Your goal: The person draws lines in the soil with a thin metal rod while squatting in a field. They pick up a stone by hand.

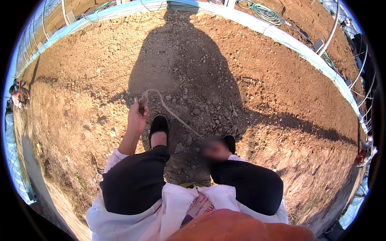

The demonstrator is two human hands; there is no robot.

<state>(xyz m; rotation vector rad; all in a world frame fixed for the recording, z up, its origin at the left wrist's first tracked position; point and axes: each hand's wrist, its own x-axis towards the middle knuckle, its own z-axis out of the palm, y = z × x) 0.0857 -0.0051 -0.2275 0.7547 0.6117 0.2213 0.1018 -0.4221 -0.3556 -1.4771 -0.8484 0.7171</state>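
Observation:
My left hand [138, 116] is raised beside the left shoe, its fingers around a small brown piece, perhaps a clod or a bit of wood [144, 98]. A pale rope [165, 105] arcs from near this piece and runs down to the right, to my right hand. My right hand [219, 150] is low in front of the right shoe and is blurred. Whether its fingers grip the rope end is not clear. Between my feet lies loose, stony soil [188, 141] with several broken clods.
Black shoes [159, 125] stand on the dirt. Beyond my shadow runs a band of pale plastic sheeting [235, 16], with a coiled green hose [265, 13] and curved hoop poles [331, 28] behind. One person crouches at far left [20, 95], another is partly visible at far right [363, 156].

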